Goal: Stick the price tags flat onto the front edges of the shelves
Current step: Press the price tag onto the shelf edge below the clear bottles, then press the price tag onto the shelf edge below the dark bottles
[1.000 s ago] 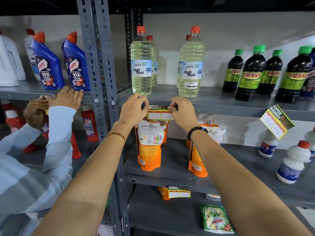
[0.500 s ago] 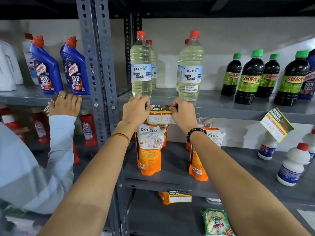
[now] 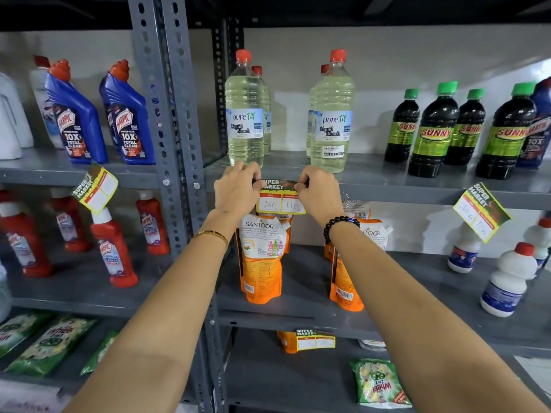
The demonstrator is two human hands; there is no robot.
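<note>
A yellow-edged "Super Market" price tag [image 3: 281, 197] marked 160 and 110 lies against the front edge of the grey shelf [image 3: 387, 190] under the liquid bleach bottles. My left hand [image 3: 237, 189] pinches its upper left corner and my right hand [image 3: 320, 192] pinches its upper right corner. Three more tags show: one hanging crooked on the left shelf edge [image 3: 95, 189], one tilted at the right [image 3: 481, 210], one flat on the lower shelf edge [image 3: 315, 340].
Liquid bleach bottles [image 3: 245, 114] stand right above my hands. Orange Santoor pouches [image 3: 262, 257] stand below the tag. Blue Harpic bottles [image 3: 76, 117], dark Sunny bottles [image 3: 432, 132], red bottles [image 3: 113, 257] and white bottles [image 3: 507, 281] fill the shelves. A perforated grey upright [image 3: 170, 114] divides the racks.
The other person's hands and sleeve at the left shelf have gone, leaving a crooked tag there. The tag between my hands now hangs straighter against the shelf edge.
</note>
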